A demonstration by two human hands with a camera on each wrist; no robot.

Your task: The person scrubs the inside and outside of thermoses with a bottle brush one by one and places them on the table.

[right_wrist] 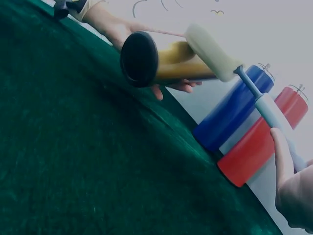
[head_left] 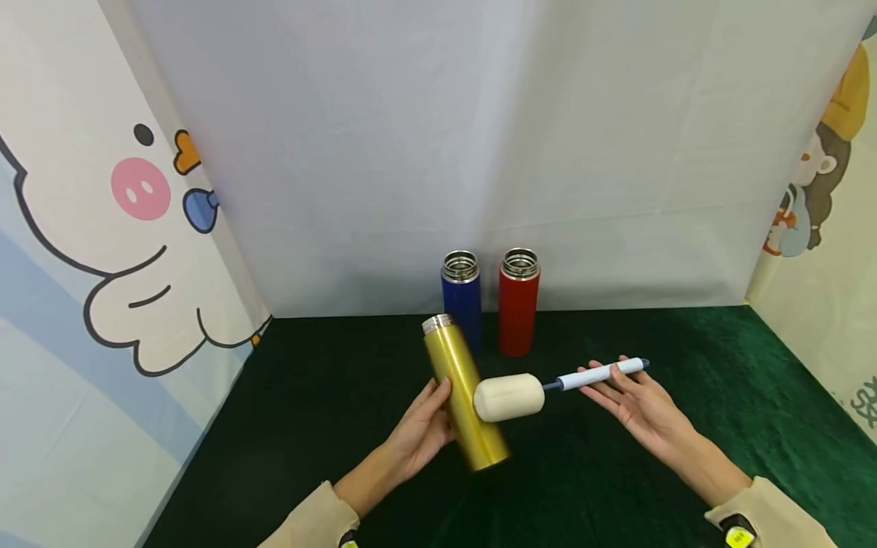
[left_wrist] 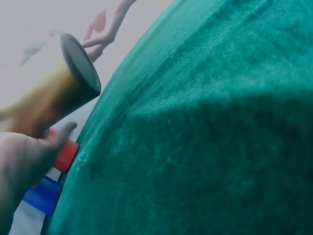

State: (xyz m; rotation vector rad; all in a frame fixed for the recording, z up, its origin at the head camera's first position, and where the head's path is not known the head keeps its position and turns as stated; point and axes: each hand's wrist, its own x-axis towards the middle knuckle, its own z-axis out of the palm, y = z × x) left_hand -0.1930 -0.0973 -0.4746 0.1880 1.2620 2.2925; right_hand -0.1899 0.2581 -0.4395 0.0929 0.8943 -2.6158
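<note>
My left hand (head_left: pixel 421 434) grips a yellow vacuum flask (head_left: pixel 457 380) round its body, tilted with the lidless steel mouth up and to the left. In my right hand (head_left: pixel 647 411) is a bottle brush with a sponge head (head_left: pixel 510 397), its pale blue handle (head_left: pixel 596 374) pinched between thumb and fingers. The cream sponge overlaps the flask's side in the head view. From the right wrist view, the flask's dark base (right_wrist: pixel 139 59) faces the camera and the sponge (right_wrist: pixel 210 51) crosses near its far end. Both things are held up over the green cloth.
A blue flask (head_left: pixel 462 297) and a red flask (head_left: pixel 519 301) stand upright side by side at the back, both without lids. Dark green cloth (head_left: pixel 685 365) covers the table. A pale curtain (head_left: pixel 384 152) rises behind, with printed cartoon panels (head_left: pixel 82 228) at either side.
</note>
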